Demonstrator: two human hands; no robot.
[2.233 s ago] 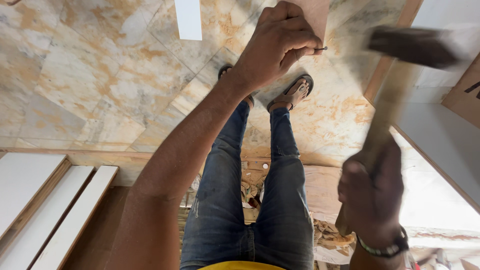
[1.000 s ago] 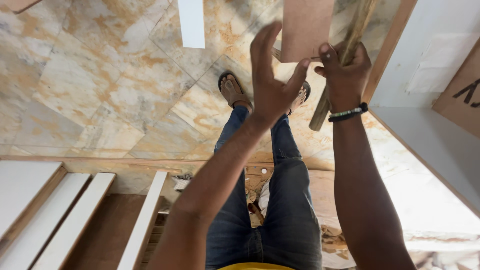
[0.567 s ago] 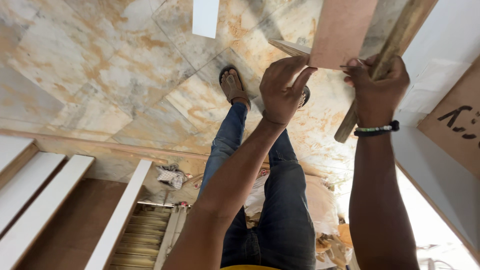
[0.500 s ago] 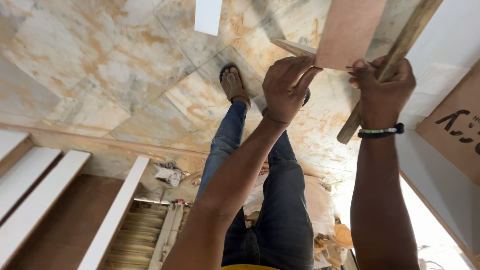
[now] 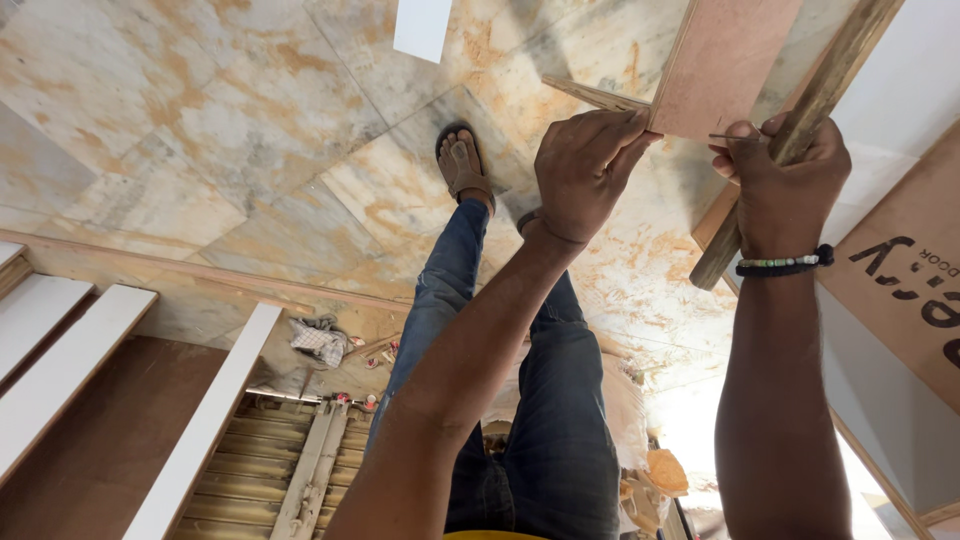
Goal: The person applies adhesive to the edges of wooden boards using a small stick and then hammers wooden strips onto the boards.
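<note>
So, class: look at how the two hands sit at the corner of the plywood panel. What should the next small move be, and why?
Probably setting the nail upright on the plywood panel near its corner. The right hand pinches the thin nail against the panel's edge while also gripping the wooden handle, and the left hand braces the same corner. The nail lies flat, not yet planted.

At the upper right, the plywood panel is matt, smooth, pinkish-brown wood. The handle beside it is rough, weathered wood. The floor tiles look like glossy, marbled stone. The jeans are blue denim cloth. At lower left, the white boards look smooth and painted.
</note>
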